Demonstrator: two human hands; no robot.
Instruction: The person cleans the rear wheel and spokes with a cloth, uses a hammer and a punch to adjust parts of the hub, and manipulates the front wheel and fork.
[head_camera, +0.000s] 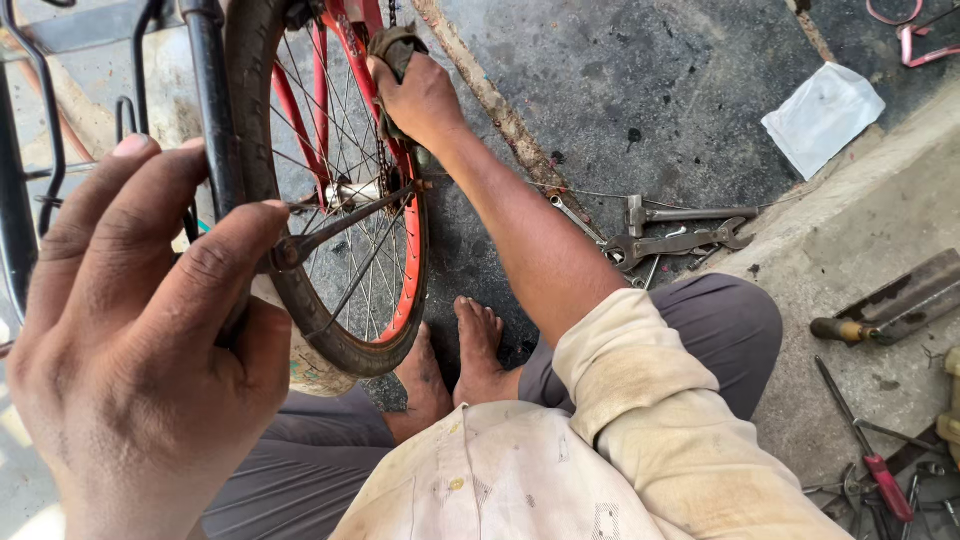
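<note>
A bicycle wheel (310, 330) with a black tyre, a red rim and thin spokes stands in front of me. My left hand (140, 330) is close to the camera and grips a black tube of the bicycle (205, 90) beside the tyre. My right hand (420, 100) reaches out to the red frame near the top of the wheel and presses a dark rag (395, 45) against it. My bare feet (455, 370) rest on the ground just behind the wheel.
Spanners and a hammer (670, 235) lie on the dark ground to the right. A white cloth (822, 115) lies further back. A raised concrete step (860, 270) carries a screwdriver with a red handle (880, 470), a scraper-like tool (890, 310) and other tools.
</note>
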